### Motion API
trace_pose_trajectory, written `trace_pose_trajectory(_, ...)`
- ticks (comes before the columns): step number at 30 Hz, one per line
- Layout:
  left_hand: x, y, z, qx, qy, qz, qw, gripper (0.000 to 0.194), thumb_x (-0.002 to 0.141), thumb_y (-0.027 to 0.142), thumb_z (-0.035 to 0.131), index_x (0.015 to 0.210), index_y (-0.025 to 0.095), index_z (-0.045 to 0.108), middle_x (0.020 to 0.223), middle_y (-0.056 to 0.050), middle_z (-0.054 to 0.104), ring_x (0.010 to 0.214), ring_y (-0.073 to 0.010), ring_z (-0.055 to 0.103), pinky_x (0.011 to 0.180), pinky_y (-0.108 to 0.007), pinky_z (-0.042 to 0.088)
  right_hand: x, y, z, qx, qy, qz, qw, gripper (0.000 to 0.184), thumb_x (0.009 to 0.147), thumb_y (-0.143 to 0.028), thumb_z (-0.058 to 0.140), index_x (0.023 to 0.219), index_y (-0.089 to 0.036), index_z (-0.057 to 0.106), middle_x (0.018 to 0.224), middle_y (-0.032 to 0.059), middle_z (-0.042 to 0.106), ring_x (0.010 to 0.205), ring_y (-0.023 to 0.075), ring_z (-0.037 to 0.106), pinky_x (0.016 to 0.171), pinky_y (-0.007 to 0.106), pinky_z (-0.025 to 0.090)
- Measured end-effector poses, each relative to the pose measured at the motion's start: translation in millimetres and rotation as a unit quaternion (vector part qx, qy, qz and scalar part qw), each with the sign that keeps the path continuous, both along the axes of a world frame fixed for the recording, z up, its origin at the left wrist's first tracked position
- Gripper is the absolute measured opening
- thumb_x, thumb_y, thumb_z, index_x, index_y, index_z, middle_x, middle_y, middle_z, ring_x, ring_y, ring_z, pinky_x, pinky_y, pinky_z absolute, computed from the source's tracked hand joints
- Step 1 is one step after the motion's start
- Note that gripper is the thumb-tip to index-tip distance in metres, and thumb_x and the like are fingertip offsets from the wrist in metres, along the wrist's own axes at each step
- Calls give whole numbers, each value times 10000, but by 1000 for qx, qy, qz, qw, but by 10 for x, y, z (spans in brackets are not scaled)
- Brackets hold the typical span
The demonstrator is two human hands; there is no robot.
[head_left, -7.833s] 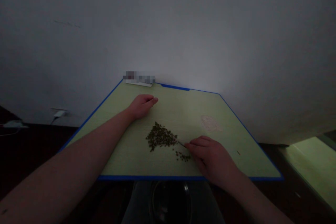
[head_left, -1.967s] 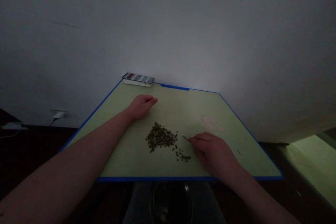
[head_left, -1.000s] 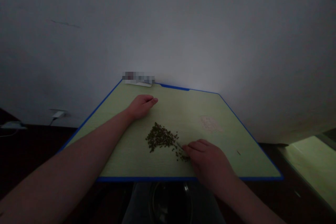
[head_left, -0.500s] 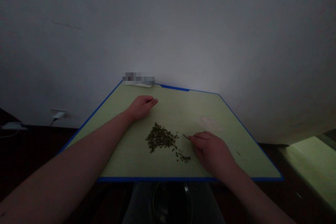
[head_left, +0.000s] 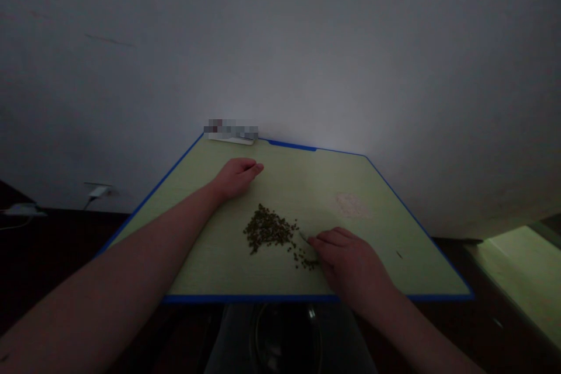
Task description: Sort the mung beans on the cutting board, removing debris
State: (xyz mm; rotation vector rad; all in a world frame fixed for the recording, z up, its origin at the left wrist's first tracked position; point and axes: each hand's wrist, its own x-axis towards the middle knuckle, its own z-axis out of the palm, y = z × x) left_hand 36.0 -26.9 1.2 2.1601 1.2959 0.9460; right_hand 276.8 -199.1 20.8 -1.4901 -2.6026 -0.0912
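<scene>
My right hand [head_left: 346, 257] is closed in a pinch on a slim tool [head_left: 303, 236], whose short pale tip shows past the fingers; the rest of it is hidden. That tip lies close to the table, just right of a heap of small dark brown-green grains [head_left: 267, 228]. A few loose grains [head_left: 303, 259] trail from the heap towards my right hand. Beyond this hand, to the right, is a patch of fine pale grains [head_left: 352, 205]. My left hand [head_left: 239, 177] rests on the table behind the heap, fingers curled and thumb along them, with nothing visible in it.
The pale tabletop [head_left: 210, 269] has blue edging and meets a grey wall [head_left: 280, 58]. A white box-like object [head_left: 232, 140], partly blurred out, stands at the far left corner. A thin dark sliver [head_left: 398, 255] lies at the right. Below the front edge is a shiny round vessel [head_left: 286, 339].
My right hand has moved slightly towards me and to the left, bringing the tool's tip nearer the loose grains. My left hand stays in place.
</scene>
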Motion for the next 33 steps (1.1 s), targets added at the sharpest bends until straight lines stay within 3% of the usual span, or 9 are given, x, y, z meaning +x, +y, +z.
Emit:
trace_pose_trajectory(12,-8,23,-39,-1,0,6,1000,426,810,480,393,520,172,343,500,44,263,501,-82,292,501,-247,213,-91,115,-29,17,-29,0,999,358,730,-35,492,1009,-171,670,904,56,684,836,195,576,763,309,471)
trace_pose_trajectory(19,4,26,-28,1,-11,-1,1000,425,797,474,402,502,171,356,491,45,272,500,-84,294,492,-246,205,42,317,-26,19,-67,-79,994,361,760,-51,459,1034,-169,660,885,69,669,831,198,579,740,311,452)
trace_pose_trajectory(24,10,17,-36,-11,-22,-3,1000,428,802,480,402,509,172,349,487,49,268,486,-78,289,493,-244,207,174,459,108,1,-97,-133,986,277,800,-101,448,928,-172,683,826,76,658,784,189,596,693,290,423)
trace_pose_trajectory(27,11,11,-42,-15,-32,-5,999,431,806,485,401,514,172,354,484,50,278,482,-77,295,497,-242,215,140,538,283,11,-59,-101,993,278,834,-139,439,963,-183,682,864,85,668,796,181,599,690,277,404)
trace_pose_trajectory(30,8,8,-31,-25,-38,1,999,427,804,488,406,519,173,363,483,52,282,478,-78,297,496,-241,222,40,659,445,-23,-5,24,999,261,835,-164,461,951,-220,688,853,42,688,786,156,597,678,248,390)
trace_pose_trajectory(33,2,3,-4,-28,-37,8,999,423,804,486,407,522,174,362,488,53,277,477,-78,297,494,-240,222,-58,806,499,-72,27,98,992,237,803,-167,503,933,-212,696,844,22,705,734,139,602,638,231,387)
